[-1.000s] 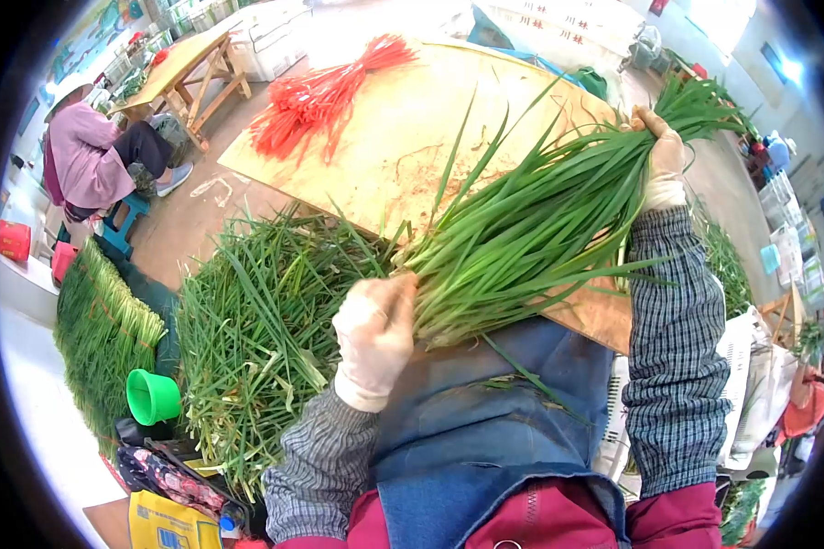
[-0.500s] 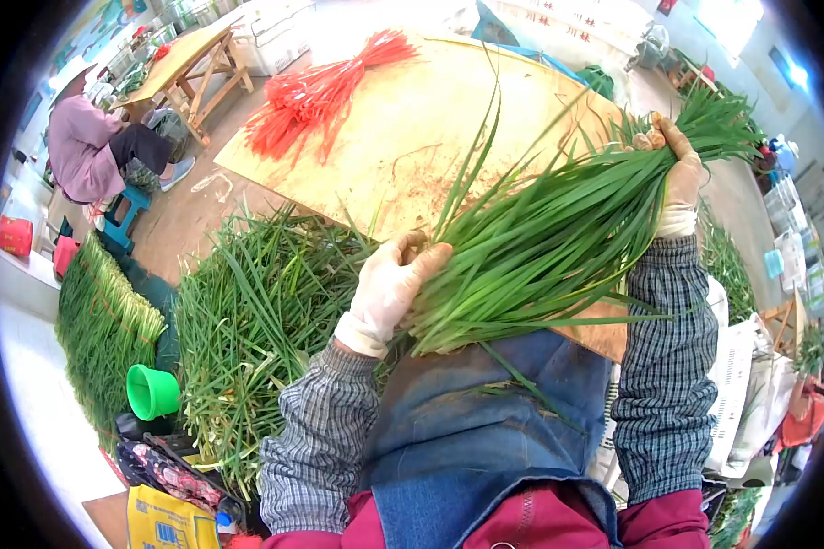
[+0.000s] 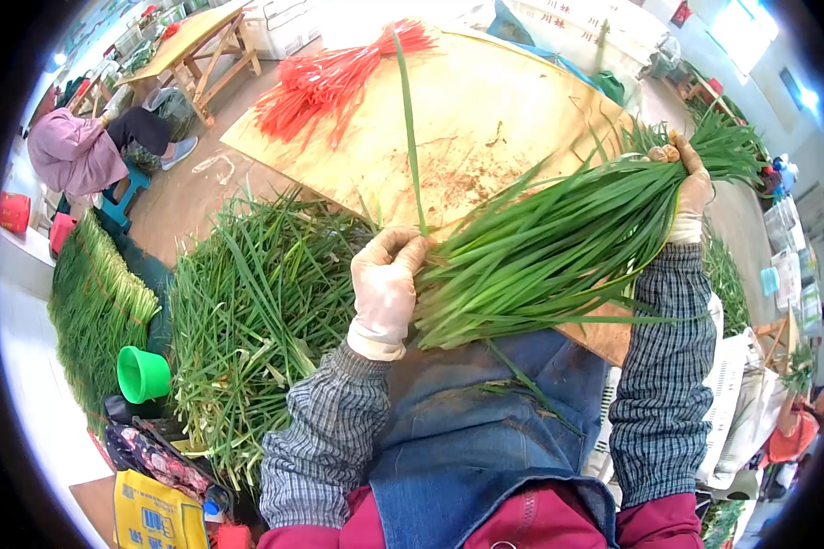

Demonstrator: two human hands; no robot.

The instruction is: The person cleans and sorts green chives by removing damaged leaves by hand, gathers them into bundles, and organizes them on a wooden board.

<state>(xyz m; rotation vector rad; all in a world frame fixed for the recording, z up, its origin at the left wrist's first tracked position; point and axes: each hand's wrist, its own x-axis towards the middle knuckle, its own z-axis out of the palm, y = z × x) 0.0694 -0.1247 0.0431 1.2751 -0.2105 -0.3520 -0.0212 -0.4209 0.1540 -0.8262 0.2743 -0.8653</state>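
Observation:
My gloved left hand (image 3: 389, 279) pinches the lower end of one long green blade (image 3: 408, 128), which stands nearly upright over the board. A large bunch of long green leaves (image 3: 540, 242) hangs from my gloved right hand (image 3: 691, 183), whose fingers are wrapped round it towards its far end. The bunch's loose lower ends fan out just right of my left hand, above the blue apron (image 3: 485, 412). A big heap of loose green leaves (image 3: 256, 311) lies left of my left hand. Red ties (image 3: 325, 87) rest on the wooden board (image 3: 485, 101).
Tied green bundles (image 3: 101, 320) stand at the left beside a green bucket (image 3: 144, 374). A person (image 3: 78, 151) sits on a blue stool (image 3: 128, 197) near a wooden table (image 3: 188, 41). White crates (image 3: 728, 393) are at the right, and a yellow bag (image 3: 156, 512) lies lower left.
My left hand has come away from the bunch's lower ends and now pinches a single blade. My right hand, still round the bunch, has moved slightly right and down.

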